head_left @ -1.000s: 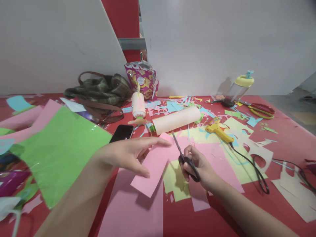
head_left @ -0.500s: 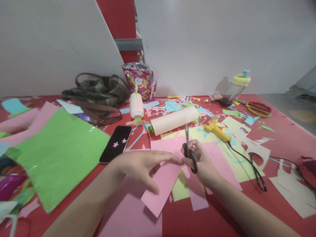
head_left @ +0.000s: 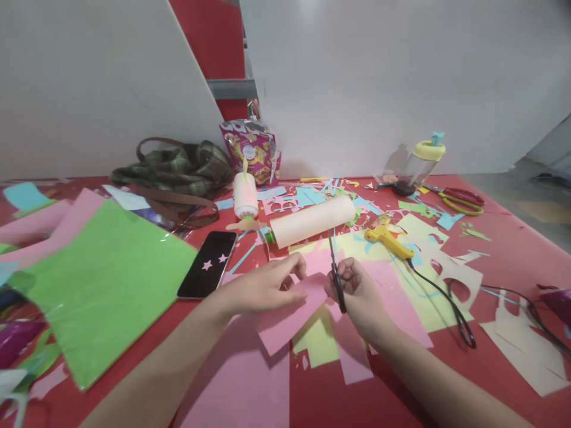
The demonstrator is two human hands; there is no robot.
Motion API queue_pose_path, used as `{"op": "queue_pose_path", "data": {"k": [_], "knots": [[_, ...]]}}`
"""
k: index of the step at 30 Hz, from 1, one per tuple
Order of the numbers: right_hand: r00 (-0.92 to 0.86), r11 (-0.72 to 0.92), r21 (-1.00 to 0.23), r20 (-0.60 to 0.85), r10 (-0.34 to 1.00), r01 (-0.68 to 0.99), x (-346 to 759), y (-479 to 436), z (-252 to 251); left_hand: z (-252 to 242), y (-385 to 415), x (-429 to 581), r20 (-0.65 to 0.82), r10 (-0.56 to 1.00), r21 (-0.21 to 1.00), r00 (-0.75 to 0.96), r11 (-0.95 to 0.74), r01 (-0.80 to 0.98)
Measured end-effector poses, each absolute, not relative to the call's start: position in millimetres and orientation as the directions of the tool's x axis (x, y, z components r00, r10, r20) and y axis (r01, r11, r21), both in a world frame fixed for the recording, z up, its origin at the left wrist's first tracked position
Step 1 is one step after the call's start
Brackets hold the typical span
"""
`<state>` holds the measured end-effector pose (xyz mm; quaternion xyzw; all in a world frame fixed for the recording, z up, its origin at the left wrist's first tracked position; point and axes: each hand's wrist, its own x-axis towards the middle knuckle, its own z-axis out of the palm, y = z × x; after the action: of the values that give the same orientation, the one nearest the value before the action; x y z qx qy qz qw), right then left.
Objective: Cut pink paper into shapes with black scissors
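My left hand (head_left: 263, 288) pinches a pink paper piece (head_left: 285, 315) held just above the red table (head_left: 513, 249). My right hand (head_left: 357, 294) grips black-handled scissors (head_left: 335, 270), blades pointing up and away, right beside the paper's upper edge. More pink and yellow sheets (head_left: 414, 285) lie under both hands. A rolled cream paper tube (head_left: 312, 221) lies just beyond the scissors' tips.
A phone (head_left: 207, 272) lies left of my hands beside a large green sheet (head_left: 98, 285). A yellow glue gun (head_left: 387, 239) with a black cord, a glue bottle (head_left: 245, 196), a plaid bag (head_left: 178, 169), a snack packet (head_left: 252, 148), a lidded jar (head_left: 422, 166) and red-yellow scissors (head_left: 464, 199) sit further back.
My left hand went from spread fingers over the pink piece to pinching it and drew it closer. The scissors swung from a leftward tilt to nearly upright beside the paper.
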<state>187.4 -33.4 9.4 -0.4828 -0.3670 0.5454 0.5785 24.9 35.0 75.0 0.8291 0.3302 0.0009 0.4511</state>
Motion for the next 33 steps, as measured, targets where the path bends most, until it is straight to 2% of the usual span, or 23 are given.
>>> {"op": "queue_pose_path", "data": {"k": [5,9,16,24,28,33], "knots": [[0.162,-0.029,-0.982,-0.06,0.985,-0.185,188,-37,8,60,24,37,-0.179,0.643,0.664,0.745,-0.479,0.573],[0.157,-0.033,-0.976,-0.068,0.985,-0.213,187,-38,10,53,21,41,-0.107,0.653,0.626,0.75,-0.542,0.561],[-0.068,-0.133,-0.936,-0.117,0.991,-0.327,185,-38,8,74,33,27,-0.1,0.718,0.556,0.689,-0.534,0.637],[-0.337,-0.165,-0.923,-0.042,0.941,-0.347,185,-40,9,87,42,11,-0.079,0.752,0.55,0.655,-0.515,0.657],[-0.383,-0.181,-0.921,-0.038,0.923,-0.346,185,-41,7,84,39,12,-0.082,0.746,0.555,0.661,-0.517,0.652],[-0.356,-0.184,-0.923,-0.056,0.933,-0.338,186,-42,1,82,38,14,-0.067,0.759,0.56,0.647,-0.509,0.654]]}}
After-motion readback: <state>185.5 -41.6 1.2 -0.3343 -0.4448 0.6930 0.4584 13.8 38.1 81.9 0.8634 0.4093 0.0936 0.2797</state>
